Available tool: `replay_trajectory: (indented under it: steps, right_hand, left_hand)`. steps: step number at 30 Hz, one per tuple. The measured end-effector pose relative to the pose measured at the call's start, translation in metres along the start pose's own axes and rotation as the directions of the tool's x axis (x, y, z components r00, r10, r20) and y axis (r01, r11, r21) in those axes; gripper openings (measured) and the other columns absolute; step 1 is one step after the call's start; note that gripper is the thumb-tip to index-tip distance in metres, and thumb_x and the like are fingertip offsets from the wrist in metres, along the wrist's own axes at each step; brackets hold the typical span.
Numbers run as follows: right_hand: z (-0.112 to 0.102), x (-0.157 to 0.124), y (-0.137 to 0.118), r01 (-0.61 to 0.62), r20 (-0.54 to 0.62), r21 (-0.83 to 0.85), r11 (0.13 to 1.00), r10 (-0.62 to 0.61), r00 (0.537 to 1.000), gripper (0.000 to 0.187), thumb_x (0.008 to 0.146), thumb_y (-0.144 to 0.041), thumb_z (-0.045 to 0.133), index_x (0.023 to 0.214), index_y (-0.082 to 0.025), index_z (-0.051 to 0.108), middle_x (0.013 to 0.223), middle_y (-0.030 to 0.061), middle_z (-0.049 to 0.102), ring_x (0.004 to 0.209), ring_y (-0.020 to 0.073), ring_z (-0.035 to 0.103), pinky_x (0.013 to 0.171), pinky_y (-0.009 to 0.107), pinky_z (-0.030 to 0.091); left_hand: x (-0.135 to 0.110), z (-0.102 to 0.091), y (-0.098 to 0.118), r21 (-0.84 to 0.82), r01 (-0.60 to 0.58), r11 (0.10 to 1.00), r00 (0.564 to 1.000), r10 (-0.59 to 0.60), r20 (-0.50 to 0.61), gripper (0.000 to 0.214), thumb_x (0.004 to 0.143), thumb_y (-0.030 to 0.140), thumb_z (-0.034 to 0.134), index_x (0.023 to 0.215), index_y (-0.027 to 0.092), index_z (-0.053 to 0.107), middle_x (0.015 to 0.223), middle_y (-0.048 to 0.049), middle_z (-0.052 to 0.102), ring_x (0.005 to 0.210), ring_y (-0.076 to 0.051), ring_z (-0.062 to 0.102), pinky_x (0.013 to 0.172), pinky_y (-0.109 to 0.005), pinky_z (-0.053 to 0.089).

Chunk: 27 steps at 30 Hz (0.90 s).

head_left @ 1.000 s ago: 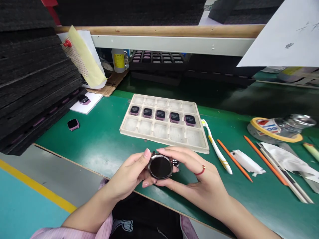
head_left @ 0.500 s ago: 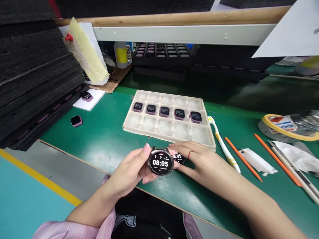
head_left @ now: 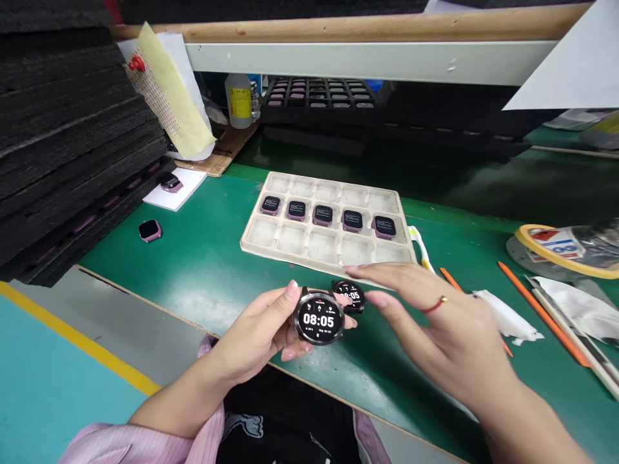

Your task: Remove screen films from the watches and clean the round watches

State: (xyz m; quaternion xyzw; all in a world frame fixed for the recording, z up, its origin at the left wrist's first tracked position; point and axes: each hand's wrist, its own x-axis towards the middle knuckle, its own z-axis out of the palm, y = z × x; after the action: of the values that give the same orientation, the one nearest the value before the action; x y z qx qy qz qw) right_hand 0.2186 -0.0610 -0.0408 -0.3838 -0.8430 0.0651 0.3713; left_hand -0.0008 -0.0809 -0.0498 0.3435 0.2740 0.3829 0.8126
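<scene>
Round watch (head_left: 318, 319) lit up, so it powers on; I see left hand (head_left: 261, 332) pinching it mid-frame; right hand (head_left: 435, 322) lifted off, spread

Bare green tabletop (head_left: 203, 277) is left open between the black foam stack (head_left: 72, 148) and the left hand (head_left: 258, 332) with its lit round watch (head_left: 318, 320), broken only by one loose pink watch (head_left: 149, 230). Ahead, passage is blocked by the pale tray (head_left: 254, 241) and a second round watch (head_left: 352, 296) lying just before it. To the right, the surface is crowded with orange sticks (head_left: 541, 310) and what seem to be crumpled wrappers (head_left: 507, 317).
</scene>
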Motion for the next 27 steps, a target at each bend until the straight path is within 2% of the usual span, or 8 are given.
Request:
replay_trajectory:
  steps: [6, 11, 13, 17, 19, 21, 24, 27]
  right_hand:
    - [-0.024, -0.002, 0.035, -0.192, -0.176, -0.419, 0.887, 0.128, 0.976, 0.025, 0.097, -0.031, 0.056, 0.099, -0.015, 0.074, 0.091, 0.0102, 0.079, 0.086, 0.0236, 0.076, 0.071, 0.031, 0.058]
    - [-0.035, -0.007, 0.050, -0.367, -0.242, -0.407, 0.836, 0.289, 0.926, 0.032, 0.092, -0.039, 0.056, 0.097, -0.016, 0.078, 0.092, 0.0075, 0.080, 0.060, 0.0178, 0.071, 0.053, 0.028, 0.052]
    - [-0.039, -0.010, 0.053, -0.447, -0.320, -0.364, 0.817, 0.341, 0.884, 0.031, 0.089, -0.041, 0.057, 0.095, -0.020, 0.079, 0.088, 0.0057, 0.080, 0.058, 0.0178, 0.069, 0.056, 0.029, 0.051]
    - [-0.057, -0.016, 0.061, -0.652, -0.476, -0.275, 0.707, 0.489, 0.731, 0.031, 0.090, -0.040, 0.055, 0.097, -0.020, 0.077, 0.091, 0.0074, 0.080, 0.079, 0.0217, 0.074, 0.076, 0.032, 0.055]
    - [-0.068, -0.020, 0.066, -0.706, -0.450, -0.321, 0.631, 0.555, 0.700, 0.028, 0.090, -0.037, 0.056, 0.096, -0.020, 0.077, 0.087, 0.0087, 0.079, 0.076, 0.0229, 0.074, 0.076, 0.034, 0.053]
    - [-0.075, -0.027, 0.071, -0.709, -0.352, -0.406, 0.577, 0.617, 0.704, 0.019, 0.083, -0.035, 0.064, 0.082, -0.021, 0.077, 0.069, 0.0068, 0.075, 0.065, 0.0241, 0.069, 0.065, 0.034, 0.049]
    - [-0.070, -0.038, 0.075, -0.675, -0.175, -0.496, 0.546, 0.699, 0.693, 0.016, 0.071, -0.029, 0.071, 0.057, -0.024, 0.068, 0.050, 0.0028, 0.064, 0.051, 0.0232, 0.061, 0.051, 0.031, 0.037]
    - [-0.058, -0.047, 0.079, -0.669, -0.108, -0.510, 0.540, 0.732, 0.673, 0.016, 0.064, -0.014, 0.067, 0.052, -0.023, 0.061, 0.045, 0.0012, 0.059, 0.047, 0.0224, 0.058, 0.048, 0.029, 0.033]
  left_hand:
    - [-0.001, -0.001, -0.001, -0.008, 0.017, 1.000, 0.999, -0.017, -0.031, 0.045, 0.098, 0.053, 0.050, 0.112, 0.018, 0.076, 0.104, -0.0145, 0.074, 0.054, -0.004, 0.044, 0.044, -0.017, 0.025]
    - [-0.001, -0.001, -0.002, 0.027, 0.025, 0.999, 0.999, -0.024, -0.035, 0.044, 0.098, 0.053, 0.051, 0.114, 0.020, 0.075, 0.106, -0.0133, 0.072, 0.053, -0.003, 0.039, 0.046, -0.018, 0.025]
    - [-0.002, -0.004, -0.002, 0.096, 0.040, 0.995, 0.997, -0.033, -0.073, 0.046, 0.098, 0.055, 0.050, 0.116, 0.019, 0.074, 0.102, -0.0113, 0.070, 0.054, -0.004, 0.040, 0.048, -0.019, 0.029]
    - [-0.006, -0.016, -0.002, 0.362, 0.077, 0.929, 0.988, -0.022, -0.153, 0.051, 0.098, 0.057, 0.046, 0.123, 0.018, 0.068, 0.080, -0.0030, 0.059, 0.057, -0.007, 0.045, 0.054, -0.021, 0.037]
    - [-0.009, -0.024, -0.002, 0.493, 0.107, 0.864, 0.986, -0.027, -0.167, 0.048, 0.094, 0.052, 0.058, 0.131, 0.022, 0.059, 0.085, -0.0020, 0.060, 0.066, -0.011, 0.053, 0.058, -0.022, 0.042]
    - [-0.011, -0.029, -0.002, 0.628, 0.140, 0.765, 0.983, -0.032, -0.180, 0.056, 0.087, 0.041, 0.070, 0.138, 0.028, 0.051, 0.101, -0.0035, 0.064, 0.082, -0.016, 0.061, 0.069, -0.025, 0.049]
    - [-0.012, -0.033, -0.004, 0.839, 0.135, 0.526, 0.987, 0.004, -0.161, 0.056, 0.087, 0.031, 0.068, 0.140, 0.033, 0.048, 0.115, -0.0049, 0.065, 0.097, -0.022, 0.063, 0.084, -0.036, 0.051]
    - [-0.007, -0.033, -0.007, 0.968, 0.020, 0.251, 0.989, 0.137, -0.056, 0.046, 0.090, 0.030, 0.064, 0.134, 0.033, 0.054, 0.119, -0.0052, 0.063, 0.108, -0.027, 0.060, 0.094, -0.044, 0.050]
